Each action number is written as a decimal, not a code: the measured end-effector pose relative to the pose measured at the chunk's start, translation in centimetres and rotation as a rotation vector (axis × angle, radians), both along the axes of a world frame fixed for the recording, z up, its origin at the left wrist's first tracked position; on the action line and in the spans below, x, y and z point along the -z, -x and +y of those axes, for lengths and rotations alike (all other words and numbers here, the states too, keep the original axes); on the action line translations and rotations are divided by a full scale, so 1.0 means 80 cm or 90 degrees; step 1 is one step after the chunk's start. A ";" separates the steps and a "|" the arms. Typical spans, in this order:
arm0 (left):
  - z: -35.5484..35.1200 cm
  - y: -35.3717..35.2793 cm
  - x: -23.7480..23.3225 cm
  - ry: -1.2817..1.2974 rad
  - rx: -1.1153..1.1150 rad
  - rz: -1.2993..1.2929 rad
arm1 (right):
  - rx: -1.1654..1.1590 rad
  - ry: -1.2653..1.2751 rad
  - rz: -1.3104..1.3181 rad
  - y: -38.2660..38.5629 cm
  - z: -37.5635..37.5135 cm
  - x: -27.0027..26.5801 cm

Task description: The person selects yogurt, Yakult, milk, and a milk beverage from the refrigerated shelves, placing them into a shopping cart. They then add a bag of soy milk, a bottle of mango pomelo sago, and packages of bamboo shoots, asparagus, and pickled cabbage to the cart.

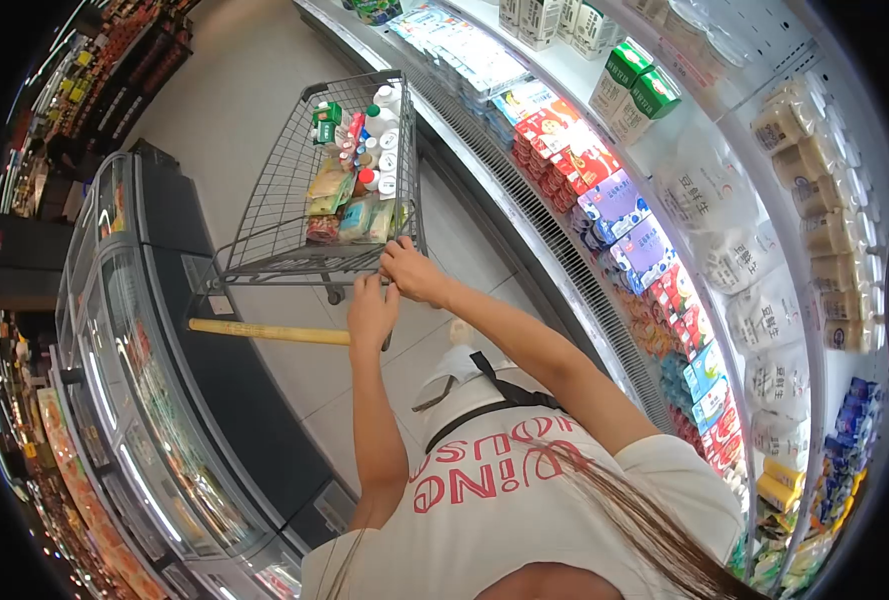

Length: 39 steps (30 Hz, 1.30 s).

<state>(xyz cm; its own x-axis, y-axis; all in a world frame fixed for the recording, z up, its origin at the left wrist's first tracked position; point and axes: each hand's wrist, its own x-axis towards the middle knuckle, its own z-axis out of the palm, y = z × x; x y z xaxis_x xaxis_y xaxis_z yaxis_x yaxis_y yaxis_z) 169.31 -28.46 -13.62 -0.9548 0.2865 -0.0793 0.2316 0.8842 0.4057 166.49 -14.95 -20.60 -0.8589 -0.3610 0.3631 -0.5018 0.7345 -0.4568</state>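
Note:
My left hand point(373, 310) and my right hand point(413, 272) meet just above the near right corner of a wire shopping cart point(255, 215). The fingers of both are curled and close together. Whatever they hold, if anything, is hidden or too small to make out. The cart's yellow handle bar point(270, 332) runs behind my left wrist. Inside the basket are several white-capped bottles point(388, 140), a green carton point(327, 122), a bottle with a red cap point(368, 178) and packaged foods point(355, 220).
On the right, a lit refrigerated shelf point(655, 230) holds boxed drinks, green-topped cartons point(635, 90) and bottles point(830, 230). A glass-topped freezer case point(155, 400) lines the left. Grey tiled floor point(235, 100) lies between them.

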 end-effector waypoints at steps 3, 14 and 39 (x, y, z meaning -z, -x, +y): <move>0.026 -0.036 -0.003 0.012 -0.052 -0.032 | -0.077 -0.039 -0.041 -0.025 0.024 0.001; 0.072 -0.185 0.007 -0.038 -0.104 0.013 | -0.003 0.096 -0.004 -0.159 0.058 0.012; 0.006 -0.574 -0.023 -0.129 0.046 -0.050 | 0.100 -0.083 -0.049 -0.579 -0.005 -0.027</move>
<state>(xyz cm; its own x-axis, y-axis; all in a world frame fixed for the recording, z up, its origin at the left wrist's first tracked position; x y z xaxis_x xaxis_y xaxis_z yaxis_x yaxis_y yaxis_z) 215.24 -28.00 -11.80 -0.9243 0.3719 -0.0862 0.2527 0.7653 0.5920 212.80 -15.37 -18.47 -0.9317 -0.2603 0.2534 -0.3441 0.8561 -0.3856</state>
